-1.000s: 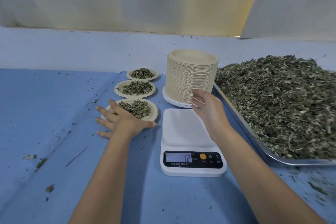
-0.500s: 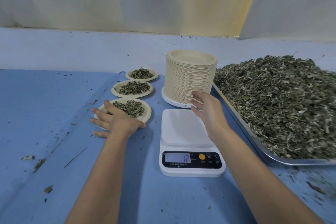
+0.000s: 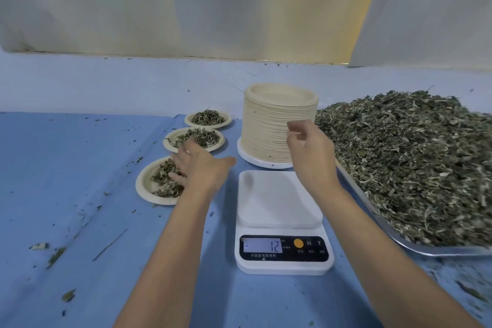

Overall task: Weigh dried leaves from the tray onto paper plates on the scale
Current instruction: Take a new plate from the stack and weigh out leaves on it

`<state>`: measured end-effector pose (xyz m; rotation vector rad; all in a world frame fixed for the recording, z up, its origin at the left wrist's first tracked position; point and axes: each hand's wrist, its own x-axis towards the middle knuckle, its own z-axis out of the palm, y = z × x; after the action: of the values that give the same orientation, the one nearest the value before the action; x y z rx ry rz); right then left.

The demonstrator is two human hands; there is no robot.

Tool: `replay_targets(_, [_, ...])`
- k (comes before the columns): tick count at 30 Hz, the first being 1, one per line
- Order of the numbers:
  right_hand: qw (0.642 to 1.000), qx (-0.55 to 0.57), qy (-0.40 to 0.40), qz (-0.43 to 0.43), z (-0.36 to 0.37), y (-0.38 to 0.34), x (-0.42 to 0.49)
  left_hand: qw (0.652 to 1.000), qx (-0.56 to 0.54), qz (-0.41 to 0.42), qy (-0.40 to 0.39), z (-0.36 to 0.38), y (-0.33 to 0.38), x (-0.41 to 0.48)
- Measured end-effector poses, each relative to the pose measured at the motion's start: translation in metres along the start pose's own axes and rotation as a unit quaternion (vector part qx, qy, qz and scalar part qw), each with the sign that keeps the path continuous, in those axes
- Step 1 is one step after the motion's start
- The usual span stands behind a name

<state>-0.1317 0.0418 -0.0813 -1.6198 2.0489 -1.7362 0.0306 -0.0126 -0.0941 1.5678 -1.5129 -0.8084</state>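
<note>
Several plates (image 3: 281, 94) could cling together when the right hand (image 3: 311, 152), fingers loosely apart, picks from the stack (image 3: 266, 130); the left hand (image 3: 202, 168) has its fingers splayed.

scale (image 3: 279, 200) sits before the plate stack (image 3: 277, 125), three filled plates (image 3: 197, 138) left, tray (image 3: 426, 247) right.

My blue desk (image 3: 66, 168) carries the scale (image 3: 282, 221), a plate stack (image 3: 266, 128) behind it, three filled plates (image 3: 142, 186) at left, the tray (image 3: 426, 250) at right, and scattered leaf scraps (image 3: 56, 255).
</note>
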Motion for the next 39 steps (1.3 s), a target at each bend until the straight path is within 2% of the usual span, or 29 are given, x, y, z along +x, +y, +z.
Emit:
replay_targets(2, [0.972, -0.194, 0.03, -0.129, -0.001, -0.003, 0.023, 0.996, -0.067, 0.062, 0.001, 0.005, 0.011, 0.002])
replay_targets(3, [0.954, -0.251, 0.017, -0.165, -0.002, -0.005, 0.035, 0.994, -0.07, 0.084, -0.004, 0.007, 0.017, 0.002])
replay_targets(5, [0.936, -0.293, -0.036, -0.192, 0.0, -0.01, 0.059, 0.992, -0.062, 0.112, -0.008, 0.011, 0.029, 0.004])
replay_targets(9, [0.917, -0.31, -0.13, -0.216, 0.005, -0.015, 0.086, 0.986, -0.063, 0.152, -0.003, 0.018, 0.048, 0.013])
replay_targets(14, [0.897, -0.339, -0.164, -0.233, 0.007, -0.016, 0.094, 0.984, -0.086, 0.152, 0.02, 0.023, 0.054, 0.019])
replay_targets(32, [0.895, -0.343, -0.177, -0.224, 0.009, -0.021, 0.095, 0.987, -0.073, 0.143, -0.006, 0.031, 0.058, 0.006])
replay_targets(39, [0.902, -0.338, -0.158, -0.219, 0.013, -0.02, 0.092, 0.987, -0.078, 0.137, -0.008, 0.034, 0.055, 0.004])
